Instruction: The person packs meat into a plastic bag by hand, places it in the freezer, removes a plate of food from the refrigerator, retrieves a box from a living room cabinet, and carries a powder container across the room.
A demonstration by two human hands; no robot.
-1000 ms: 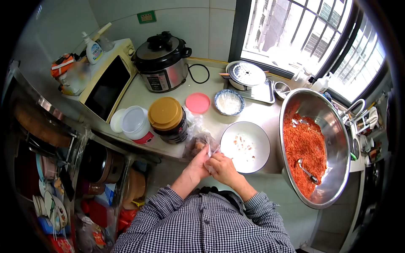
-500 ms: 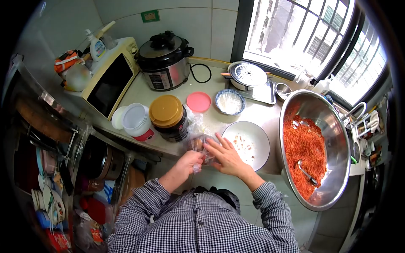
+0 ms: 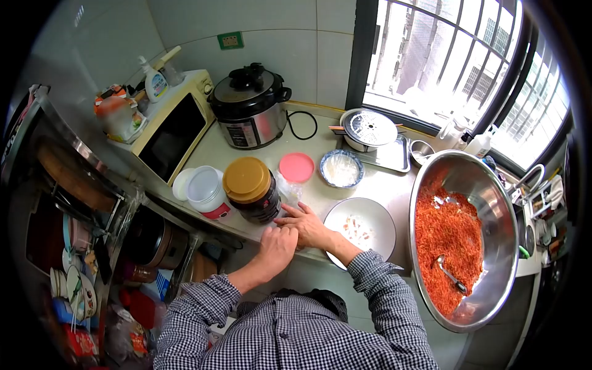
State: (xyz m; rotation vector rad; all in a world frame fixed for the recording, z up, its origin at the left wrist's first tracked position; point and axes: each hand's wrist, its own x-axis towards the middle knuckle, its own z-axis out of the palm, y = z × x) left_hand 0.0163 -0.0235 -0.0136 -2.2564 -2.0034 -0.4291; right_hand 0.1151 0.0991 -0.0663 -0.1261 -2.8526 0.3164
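My left hand [image 3: 276, 248] is closed in a fist at the counter's front edge; what it grips is hidden. My right hand [image 3: 306, 227] lies over and beside it, its fingers stretched toward the dark jar [image 3: 262, 206] with the gold lid [image 3: 246, 179]. Clear plastic [image 3: 289, 189] lies just beyond my fingers, right of the jar. The bag with the dark lump is hidden by my hands. A white bowl [image 3: 360, 229] with small scraps in it stands right of my right hand.
A large steel bowl [image 3: 504, 243] of red shredded food with a spoon [image 3: 452, 275] stands at the right. Behind are a pink lid [image 3: 296, 168], a blue-rimmed bowl [image 3: 341, 168] and a pressure cooker [image 3: 248, 114]. White tubs [image 3: 206, 190] and a microwave [image 3: 174, 132] are at the left.
My right hand has moved left, onto my left hand. The bag, visible between my hands before, is now covered. The whole view has shifted slightly, with the counter lower in it.
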